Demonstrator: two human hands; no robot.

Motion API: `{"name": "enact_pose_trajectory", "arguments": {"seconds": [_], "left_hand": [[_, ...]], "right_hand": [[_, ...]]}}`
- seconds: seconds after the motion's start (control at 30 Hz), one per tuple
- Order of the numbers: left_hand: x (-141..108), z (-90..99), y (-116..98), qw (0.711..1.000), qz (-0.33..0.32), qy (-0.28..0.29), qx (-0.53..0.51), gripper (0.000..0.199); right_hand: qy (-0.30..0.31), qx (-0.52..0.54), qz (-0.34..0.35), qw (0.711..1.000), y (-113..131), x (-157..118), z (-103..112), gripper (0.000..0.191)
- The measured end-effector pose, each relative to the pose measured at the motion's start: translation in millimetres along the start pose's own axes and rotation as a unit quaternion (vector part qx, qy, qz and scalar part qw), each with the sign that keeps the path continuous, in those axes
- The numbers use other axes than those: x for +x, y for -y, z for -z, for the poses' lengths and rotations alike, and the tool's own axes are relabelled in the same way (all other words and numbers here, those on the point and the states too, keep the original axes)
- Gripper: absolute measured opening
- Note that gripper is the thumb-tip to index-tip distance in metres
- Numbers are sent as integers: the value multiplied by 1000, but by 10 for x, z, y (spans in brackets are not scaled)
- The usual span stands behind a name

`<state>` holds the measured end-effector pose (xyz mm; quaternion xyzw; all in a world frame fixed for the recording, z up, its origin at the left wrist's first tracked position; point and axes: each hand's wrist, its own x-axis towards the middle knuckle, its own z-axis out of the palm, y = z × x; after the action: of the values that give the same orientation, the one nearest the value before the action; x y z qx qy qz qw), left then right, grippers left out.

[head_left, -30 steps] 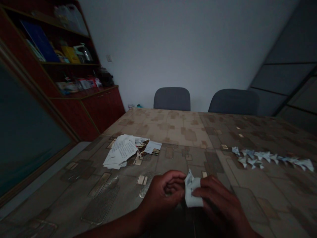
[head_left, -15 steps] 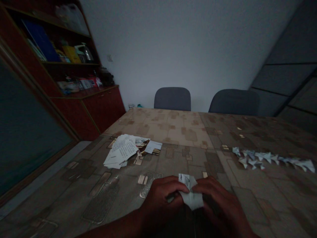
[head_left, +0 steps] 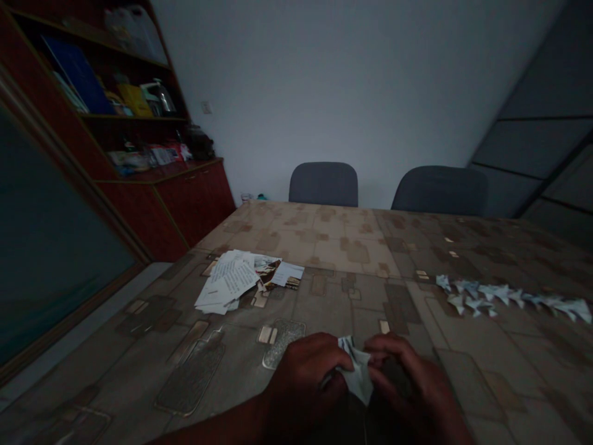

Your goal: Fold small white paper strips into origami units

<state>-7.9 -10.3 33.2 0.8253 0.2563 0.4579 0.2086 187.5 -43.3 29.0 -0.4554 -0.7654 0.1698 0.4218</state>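
Note:
A small piece of folded printed paper [head_left: 359, 378] is held over the near side of the table, its creased flaps standing at an angle. My left hand [head_left: 306, 376] is closed on its left side, thumb and index finger pinching it. On the other side, my right hand [head_left: 413, 378] has curled fingers with the tips pinched at the paper's right edge. The lower fingers of both hands are in shadow. Away to the right, several folded paper pieces [head_left: 500, 294] with pointed tips lie in rough rows.
A loose pile of printed paper sheets [head_left: 231, 281] lies left of centre on the patterned tablecloth [head_left: 343, 238]. Two grey chairs [head_left: 323, 183] stand behind the table's far edge. A red-brown cabinet [head_left: 194, 198] with filled shelves is at the back left.
The paper has turned and tilted between my hands, its flaps now folded narrower and lower. My right fingers have shifted along its right edge. The pile and folded pieces have stayed put.

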Motion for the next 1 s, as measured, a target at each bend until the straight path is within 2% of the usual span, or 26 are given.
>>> {"name": "enact_pose_trajectory", "arguments": {"seconds": [0.07, 0.17, 0.33, 0.5, 0.6, 0.7, 0.83, 0.9, 1.0], "left_hand": [[15, 19, -23, 1000, 10, 17, 13, 22], [42, 57, -56, 997, 58, 49, 8, 16], [32, 72, -74, 988, 147, 29, -46, 6], [-14, 35, -84, 967, 224, 9, -118, 28], [-15, 31, -93, 967, 227, 7, -117, 24], [-11, 33, -97, 972, 213, 6, -103, 19], [12, 26, -120, 953, 248, 8, -171, 24], [40, 23, -139, 938, 286, 2, -194, 27], [80, 18, -150, 916, 342, 0, -211, 22]], "right_hand": [[24, -2, 27, 999, 29, 21, 15, 12], [37, 22, 30, 999, 62, 53, 34, 12], [48, 58, -2, 997, 72, 68, 18, 10], [38, 57, 5, 998, 64, 32, -2, 10], [42, 46, -11, 998, 64, 14, -3, 10], [47, 30, 2, 998, 84, 23, 2, 12], [44, 26, 30, 998, 113, 47, 17, 12], [42, 30, 10, 999, 111, 49, 18, 10], [37, 34, -56, 997, 99, 44, 5, 11]]}}
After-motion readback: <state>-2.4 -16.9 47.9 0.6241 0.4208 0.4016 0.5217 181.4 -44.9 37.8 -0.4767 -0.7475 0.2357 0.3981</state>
